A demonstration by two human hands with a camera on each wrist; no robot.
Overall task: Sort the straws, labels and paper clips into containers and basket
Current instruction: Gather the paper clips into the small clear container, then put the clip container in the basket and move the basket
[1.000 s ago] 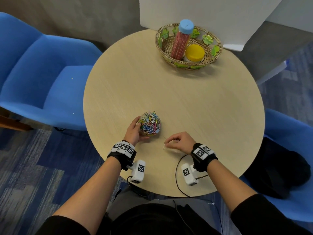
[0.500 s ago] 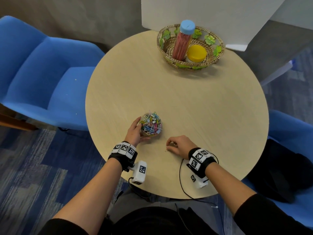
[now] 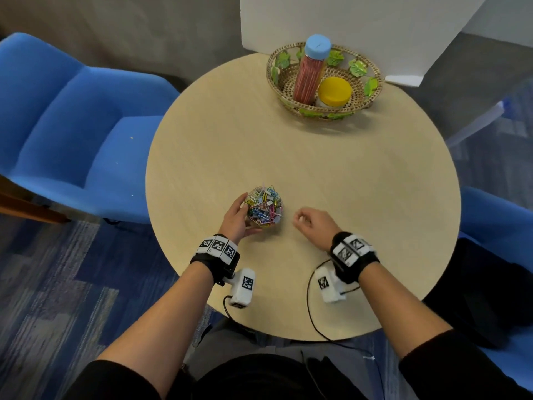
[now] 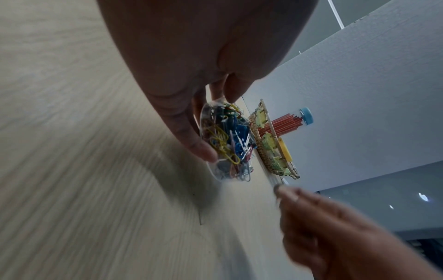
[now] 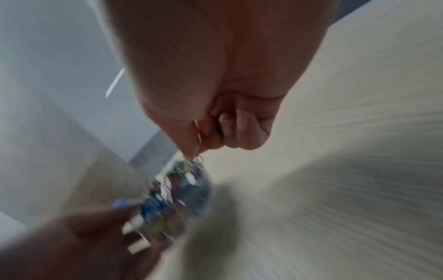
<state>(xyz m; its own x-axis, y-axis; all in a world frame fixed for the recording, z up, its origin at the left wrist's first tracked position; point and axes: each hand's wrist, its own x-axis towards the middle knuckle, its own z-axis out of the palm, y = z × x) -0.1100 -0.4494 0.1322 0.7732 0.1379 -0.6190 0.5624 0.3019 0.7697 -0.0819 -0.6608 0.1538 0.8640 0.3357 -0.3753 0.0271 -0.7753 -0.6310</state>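
A clear round container (image 3: 264, 209) heaped with coloured paper clips stands on the table near me. My left hand (image 3: 237, 219) curls round its left side, thumb and fingers on the wall (image 4: 210, 144). My right hand (image 3: 310, 225) hovers just right of the container, fingers curled, pinching a thin paper clip (image 5: 199, 147) between thumb and forefinger; the clip's loop sticks out below the fingertips. The right wrist view is blurred, with the container (image 5: 177, 195) just beyond the clip. At the far side a woven basket (image 3: 324, 111) holds a blue-capped jar of red straws (image 3: 310, 73) and a yellow-lidded jar (image 3: 334, 92).
The round wooden table (image 3: 346, 174) carries only the container and basket. Blue chairs (image 3: 72, 134) stand to the left and right. A white board (image 3: 360, 30) rises behind the basket. Cables (image 3: 311, 298) trail from my wrist cameras over the near edge.
My right hand picked the loose paper clip off the table and lifted it up and forward toward the container. The left hand stayed on the container.
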